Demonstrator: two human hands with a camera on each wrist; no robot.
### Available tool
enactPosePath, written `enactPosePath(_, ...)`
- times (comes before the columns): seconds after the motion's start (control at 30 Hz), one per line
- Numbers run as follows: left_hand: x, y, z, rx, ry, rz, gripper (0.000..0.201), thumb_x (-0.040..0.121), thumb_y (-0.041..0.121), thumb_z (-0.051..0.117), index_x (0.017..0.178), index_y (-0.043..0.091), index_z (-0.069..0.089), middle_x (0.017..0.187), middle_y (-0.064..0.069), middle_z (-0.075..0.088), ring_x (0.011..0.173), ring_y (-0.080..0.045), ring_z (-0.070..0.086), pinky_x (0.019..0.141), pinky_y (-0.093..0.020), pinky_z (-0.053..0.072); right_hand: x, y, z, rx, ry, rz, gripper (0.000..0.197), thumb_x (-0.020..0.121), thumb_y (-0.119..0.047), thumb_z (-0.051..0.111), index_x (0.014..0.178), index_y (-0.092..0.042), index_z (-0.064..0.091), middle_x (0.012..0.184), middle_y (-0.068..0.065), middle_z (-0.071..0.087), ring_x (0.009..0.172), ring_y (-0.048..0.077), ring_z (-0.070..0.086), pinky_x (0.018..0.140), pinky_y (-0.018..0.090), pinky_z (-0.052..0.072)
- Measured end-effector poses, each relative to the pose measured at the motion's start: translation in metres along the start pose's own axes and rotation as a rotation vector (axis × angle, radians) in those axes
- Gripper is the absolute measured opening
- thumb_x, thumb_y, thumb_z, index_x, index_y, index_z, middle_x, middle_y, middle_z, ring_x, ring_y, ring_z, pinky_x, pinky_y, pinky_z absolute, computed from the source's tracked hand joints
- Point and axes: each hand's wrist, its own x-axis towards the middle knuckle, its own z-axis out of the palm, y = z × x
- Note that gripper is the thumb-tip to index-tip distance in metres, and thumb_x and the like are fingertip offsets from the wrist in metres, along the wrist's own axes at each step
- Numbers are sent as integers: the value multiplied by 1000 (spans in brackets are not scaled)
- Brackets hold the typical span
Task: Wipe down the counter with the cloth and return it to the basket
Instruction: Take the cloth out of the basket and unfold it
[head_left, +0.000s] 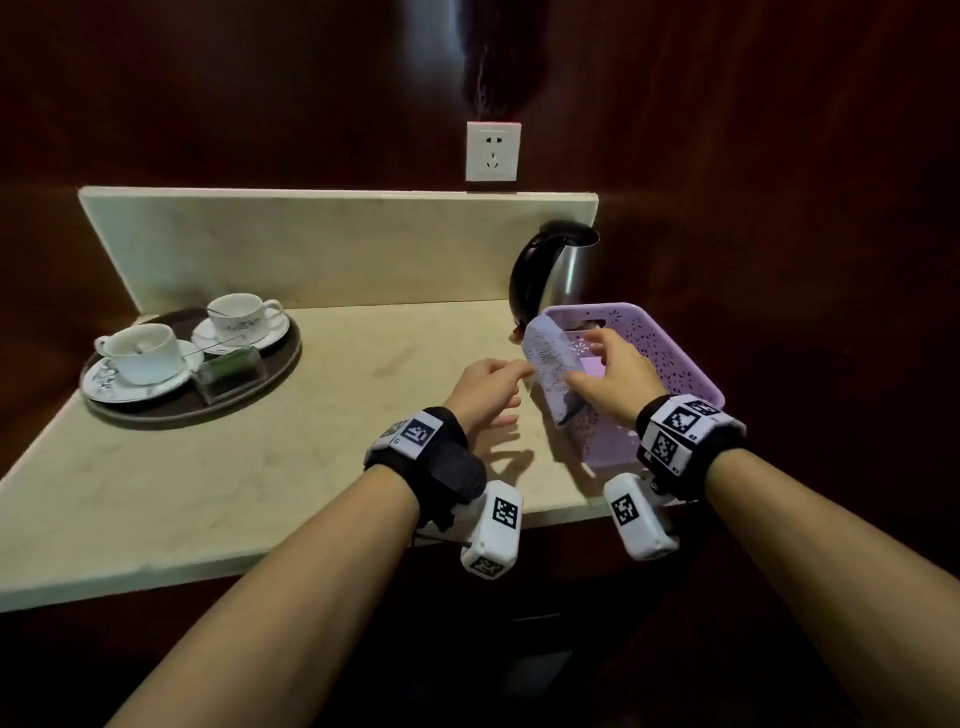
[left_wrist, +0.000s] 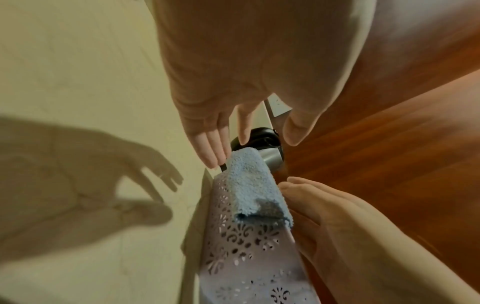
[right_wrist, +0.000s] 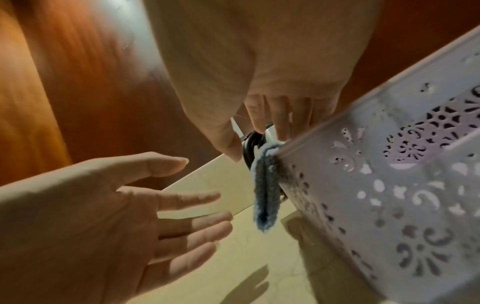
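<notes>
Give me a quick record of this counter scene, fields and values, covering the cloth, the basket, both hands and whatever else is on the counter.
cloth: blue, folded, draped over the basket's left rim
basket: lilac, perforated, at the counter's right end
left hand: fingers straight, beside the cloth, holding nothing
right hand: over the basket, fingers relaxed, at the cloth; grip unclear
counter: pale stone
kettle: behind the basket
tray: far left, carrying two cups on saucers

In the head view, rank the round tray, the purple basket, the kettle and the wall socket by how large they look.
1. Round tray
2. Purple basket, near the tray in size and partly hidden by a hand, so that order is unsure
3. Kettle
4. Wall socket
</notes>
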Motion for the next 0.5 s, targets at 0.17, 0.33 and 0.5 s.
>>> enactPosePath(0.17,14,1,25,-28,-29,-68,19,93,29,59,101,12,54,79,-3,53,70,-17,54,62,-28,52,12,13,-2,-11,-107,79,67,83,-44,65,141,-20,40,124,3,63,117,26,58,96,45,50)
enactPosePath(0.33,14,-2,39,-141,-56,-116,32,86,23,66,107,-2,62,96,-22,71,72,-27,68,52,-24,52,16,17,0,73,-185,52,58,88,-43,63,137,-19,45,110,4,71,100,21,67,83,34,54)
enactPosePath(0.5,21,-1,39,-132,98,-77,21,82,16,69,93,-2,66,78,-14,63,64,-23,59,59,-28,48,16,20,-4,152,-217,17,54,88,-37,62,137,-22,45,114,3,69,97,19,66,81,33,54)
